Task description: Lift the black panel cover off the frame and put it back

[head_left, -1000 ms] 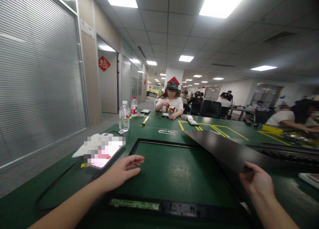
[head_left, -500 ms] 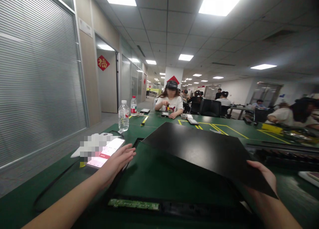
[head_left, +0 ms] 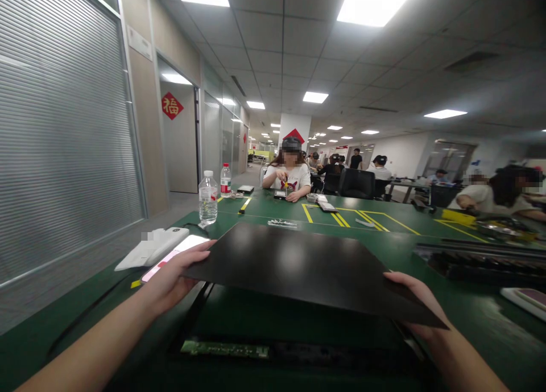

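Observation:
A thin, dark, glossy flat panel [head_left: 294,267] is held up by its two side edges. My left hand [head_left: 181,272] is closed on its left edge, thumb on top and fingers underneath. On the right edge, my right hand [head_left: 420,301] grips it the same way, the fingers mostly hidden below. Beneath the panel a black rectangular frame [head_left: 324,353] lies on the green table, largely covered. A green circuit board [head_left: 225,349] sits along the frame's near side.
Left of the panel lie a phone with a lit screen [head_left: 187,244] and a white device [head_left: 147,247]. Water bottles [head_left: 208,198] stand beyond them. Black slotted parts [head_left: 473,261] lie at the right. Across the table sits a person [head_left: 288,176] working with both hands.
My left hand, open and apart from the panel before, now holds its left edge. The panel has shifted left and levelled out, with my right hand still on it.

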{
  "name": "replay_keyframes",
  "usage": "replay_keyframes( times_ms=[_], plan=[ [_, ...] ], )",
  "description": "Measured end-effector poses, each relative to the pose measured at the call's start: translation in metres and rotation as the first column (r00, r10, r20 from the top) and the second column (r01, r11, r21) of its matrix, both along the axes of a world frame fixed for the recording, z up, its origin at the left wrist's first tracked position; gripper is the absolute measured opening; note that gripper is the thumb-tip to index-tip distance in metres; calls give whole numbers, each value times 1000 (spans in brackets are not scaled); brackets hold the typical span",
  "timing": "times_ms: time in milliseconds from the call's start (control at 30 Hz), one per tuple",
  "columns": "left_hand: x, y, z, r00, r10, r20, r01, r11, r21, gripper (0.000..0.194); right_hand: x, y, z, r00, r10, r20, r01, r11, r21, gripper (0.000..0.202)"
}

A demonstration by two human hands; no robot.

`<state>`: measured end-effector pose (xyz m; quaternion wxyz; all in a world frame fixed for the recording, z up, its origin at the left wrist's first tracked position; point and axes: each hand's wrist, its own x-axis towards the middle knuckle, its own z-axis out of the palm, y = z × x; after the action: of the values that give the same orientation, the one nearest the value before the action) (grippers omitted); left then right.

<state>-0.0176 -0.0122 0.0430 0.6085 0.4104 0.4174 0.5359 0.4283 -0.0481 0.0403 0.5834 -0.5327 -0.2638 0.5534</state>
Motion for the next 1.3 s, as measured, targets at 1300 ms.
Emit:
replay_keyframes(
  times_ms=[1300],
  plan=[
    [11, -5, 1, 964, 214, -161, -202, 976, 86, 78, 7, 14, -16, 874, -140, 466, 152, 988, 12, 36]
  ],
)
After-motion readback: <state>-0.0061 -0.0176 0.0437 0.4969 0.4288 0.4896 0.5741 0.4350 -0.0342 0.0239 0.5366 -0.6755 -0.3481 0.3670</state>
